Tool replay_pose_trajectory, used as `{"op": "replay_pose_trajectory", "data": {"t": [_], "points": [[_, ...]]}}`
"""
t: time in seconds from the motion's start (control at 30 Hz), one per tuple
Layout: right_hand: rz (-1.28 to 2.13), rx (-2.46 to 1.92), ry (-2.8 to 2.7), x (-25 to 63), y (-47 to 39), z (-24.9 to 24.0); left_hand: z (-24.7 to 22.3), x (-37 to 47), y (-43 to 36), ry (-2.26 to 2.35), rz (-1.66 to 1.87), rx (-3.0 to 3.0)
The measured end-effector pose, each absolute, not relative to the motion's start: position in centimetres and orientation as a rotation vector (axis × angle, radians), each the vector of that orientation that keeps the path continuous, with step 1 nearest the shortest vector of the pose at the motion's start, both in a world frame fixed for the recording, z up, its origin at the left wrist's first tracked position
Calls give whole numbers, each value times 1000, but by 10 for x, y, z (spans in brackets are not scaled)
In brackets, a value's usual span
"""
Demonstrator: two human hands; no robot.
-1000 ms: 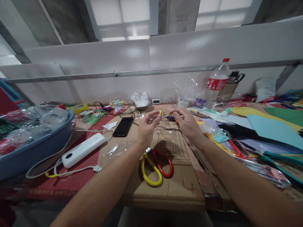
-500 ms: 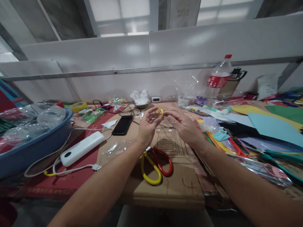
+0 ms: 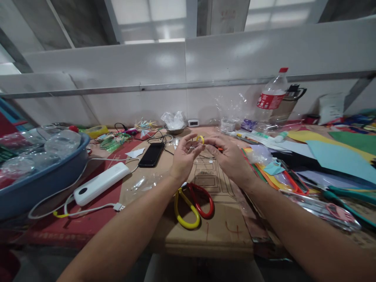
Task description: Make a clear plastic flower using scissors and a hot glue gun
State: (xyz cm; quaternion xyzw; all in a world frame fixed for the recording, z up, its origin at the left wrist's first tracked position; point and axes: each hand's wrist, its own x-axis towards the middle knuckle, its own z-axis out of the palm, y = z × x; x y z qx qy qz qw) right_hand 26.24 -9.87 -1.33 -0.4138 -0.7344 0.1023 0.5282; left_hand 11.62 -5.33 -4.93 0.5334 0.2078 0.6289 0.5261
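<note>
A small yellow ring-shaped strip (image 3: 201, 139) is held up between my two hands over the cardboard. My left hand (image 3: 185, 156) pinches it from the left with thumb and fingers, palm turned inward. From the other side, the fingertips of my right hand (image 3: 223, 154) close on the same strip. What the strip is made of is too small to tell. Below my hands lie scissors (image 3: 188, 225) with one yellow and one red handle loop; their blades are mostly hidden behind my left wrist.
A black phone (image 3: 151, 154) and a white power bank (image 3: 101, 184) with a cable lie left. A blue basin (image 3: 70, 168) holds plastic bottles. On the right are coloured sheets (image 3: 340, 156), green-handled scissors (image 3: 349, 196) and an upright bottle (image 3: 272, 98). Clear plastic scraps (image 3: 147, 183) lie near my left forearm.
Both hands stay nearly in place around the yellow strip. The strip has shifted very slightly to the right, and the right fingers have moved a little.
</note>
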Motion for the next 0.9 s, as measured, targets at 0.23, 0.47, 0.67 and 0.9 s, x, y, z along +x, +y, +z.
{"op": "replay_pose_trajectory", "data": {"t": [0.23,0.47,0.67,0.9], "points": [[497,-948,-1598,264,-95,-12,-47,115,-56,517,1458,1334],[680,-917,-1463,268,-91,-16,-46,116,-60,507,1457,1410],[656,-912,-1348,265,-92,-16,-46,116,-62,479,1468,1461],[566,-933,-1325,258,-98,-13,-47,117,-62,479,1533,1510]]}}
